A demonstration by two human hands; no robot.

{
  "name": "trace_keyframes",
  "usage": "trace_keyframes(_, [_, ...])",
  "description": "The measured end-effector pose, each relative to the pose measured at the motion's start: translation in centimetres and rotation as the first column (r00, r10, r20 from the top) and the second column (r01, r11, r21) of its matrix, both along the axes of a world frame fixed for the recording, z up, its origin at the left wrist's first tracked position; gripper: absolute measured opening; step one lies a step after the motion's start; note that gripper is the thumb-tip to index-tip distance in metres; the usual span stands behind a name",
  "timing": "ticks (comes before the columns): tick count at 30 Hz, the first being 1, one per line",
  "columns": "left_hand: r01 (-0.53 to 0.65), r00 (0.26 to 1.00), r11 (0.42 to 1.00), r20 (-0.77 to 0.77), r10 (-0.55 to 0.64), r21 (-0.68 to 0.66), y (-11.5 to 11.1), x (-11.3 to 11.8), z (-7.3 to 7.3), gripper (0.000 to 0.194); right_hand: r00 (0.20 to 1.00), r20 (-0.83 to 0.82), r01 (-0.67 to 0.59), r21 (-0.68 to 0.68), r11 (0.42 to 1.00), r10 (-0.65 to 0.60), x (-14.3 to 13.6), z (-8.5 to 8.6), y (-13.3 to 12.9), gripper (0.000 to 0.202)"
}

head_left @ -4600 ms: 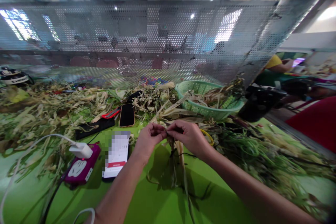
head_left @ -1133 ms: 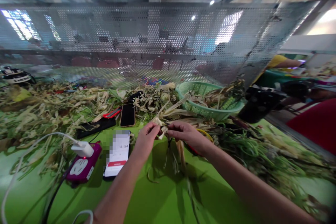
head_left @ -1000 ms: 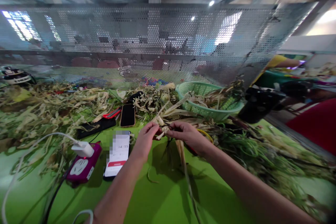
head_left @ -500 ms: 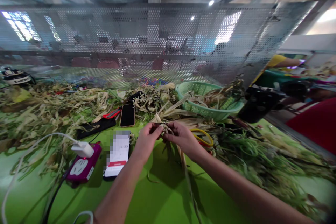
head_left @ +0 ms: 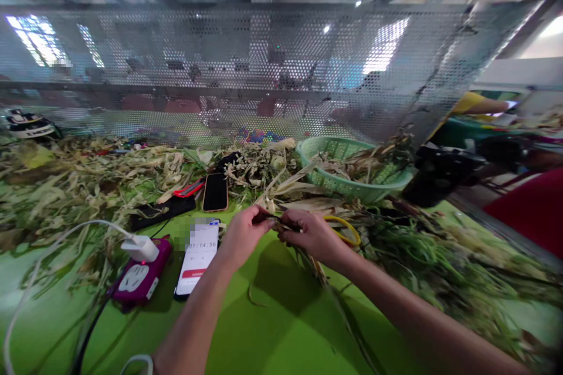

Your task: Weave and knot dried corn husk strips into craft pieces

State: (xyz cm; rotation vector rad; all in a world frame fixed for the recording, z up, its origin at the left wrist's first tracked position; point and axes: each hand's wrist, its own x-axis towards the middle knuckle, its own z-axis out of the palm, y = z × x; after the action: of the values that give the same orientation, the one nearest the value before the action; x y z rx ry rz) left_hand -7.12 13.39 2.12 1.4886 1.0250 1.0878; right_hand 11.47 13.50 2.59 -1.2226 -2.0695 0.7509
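Observation:
My left hand [head_left: 248, 234] and my right hand [head_left: 312, 235] meet over the middle of the green table [head_left: 272, 328]. Both are closed on a bundle of dried plant strands [head_left: 319, 272], fingertips pinching a dark part of it between them. The strands hang below my right hand and trail toward the table's front edge. Pale husks [head_left: 281, 187] lie just beyond my fingers. A yellow loop [head_left: 345, 228] lies right beside my right hand. The bundle's exact grip points are partly hidden by my fingers.
A green basket [head_left: 352, 187] holds dry leaves. Plant heaps lie left [head_left: 88, 187] and right [head_left: 422, 252]. Near my left arm are a lit phone [head_left: 197, 263], a dark phone [head_left: 215, 192] and a purple socket block [head_left: 141, 275] with cables. A perforated screen [head_left: 220, 70] stands behind.
My hands have drawn slightly apart, and my left hand has shifted a little left. The hanging strands have swung rightward below my right hand.

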Motion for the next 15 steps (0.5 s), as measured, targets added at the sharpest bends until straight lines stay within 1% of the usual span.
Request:
trace_keyframes(1, [0.019, 1.000, 1.000, -0.019, -0.019, -0.005, 0.1, -0.2, 0.0, 0.024, 1.000, -0.005, -0.018, -0.024, 1.000, 0.018, 0.0, 0.0, 0.1, 0.007])
trace_keyframes(3, [0.037, 0.999, 0.998, 0.008, -0.037, -0.045, 0.2, -0.4, -0.1, 0.026, 0.995, -0.090, -0.055, -0.099, 0.994, 0.046, -0.1, -0.1, 0.1, 0.009])
trace_keyframes(6, [0.011, 0.990, 0.993, 0.143, 0.006, -0.115, 0.4, -0.5, -0.4, 0.029, 0.944, -0.322, -0.145, -0.226, 0.963, 0.067, -0.5, 0.2, 0.1, 0.019])
trace_keyframes(8, [0.004, 0.977, 0.990, 0.212, 0.027, -0.143, 0.4, -0.5, -0.4, 0.030, 0.903, -0.428, -0.181, -0.273, 0.945, 0.049, -0.6, 0.5, -0.1, 0.025])
trace_keyframes(10, [0.015, 0.971, 0.988, 0.239, 0.023, -0.155, 0.3, -0.4, -0.3, 0.031, 0.889, -0.458, -0.159, -0.291, 0.943, 0.009, -0.6, 0.9, -0.2, 0.027])
trace_keyframes(13, [0.032, 0.966, 0.987, 0.257, 0.010, -0.159, 0.2, -0.3, -0.2, 0.032, 0.891, -0.453, -0.116, -0.308, 0.944, -0.038, -0.4, 1.3, -0.3, 0.029])
trace_keyframes(15, [0.027, 0.964, 0.988, 0.266, 0.015, -0.155, 0.2, -0.3, -0.2, 0.031, 0.879, -0.474, -0.123, -0.335, 0.934, -0.054, -0.2, 1.4, -0.3, 0.029])
